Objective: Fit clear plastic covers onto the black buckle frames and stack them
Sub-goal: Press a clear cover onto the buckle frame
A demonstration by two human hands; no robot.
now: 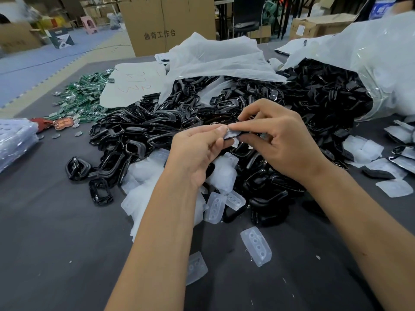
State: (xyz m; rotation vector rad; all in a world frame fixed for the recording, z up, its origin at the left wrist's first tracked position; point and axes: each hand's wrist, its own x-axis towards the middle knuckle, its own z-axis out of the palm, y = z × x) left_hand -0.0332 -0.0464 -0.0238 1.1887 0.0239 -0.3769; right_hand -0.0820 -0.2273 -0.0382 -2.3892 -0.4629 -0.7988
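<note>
Grey table [56,221] heaped with black buckle frames [143,129], more spilling from clear bag [381,70] behind heap, above heap left hand [197,151] and right hand [276,140] pinching one clear cover [231,134] together, loose covers [256,245] nearer than heap.

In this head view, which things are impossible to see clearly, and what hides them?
- Piece pinched between the left hand and right hand: fingers cover it; whether the clear cover is seated cannot be told.
- Black buckle frames low in the pile: buried under others.
- Bag on the right: cut by the frame edge.
- Green pieces: too small to identify.
</note>
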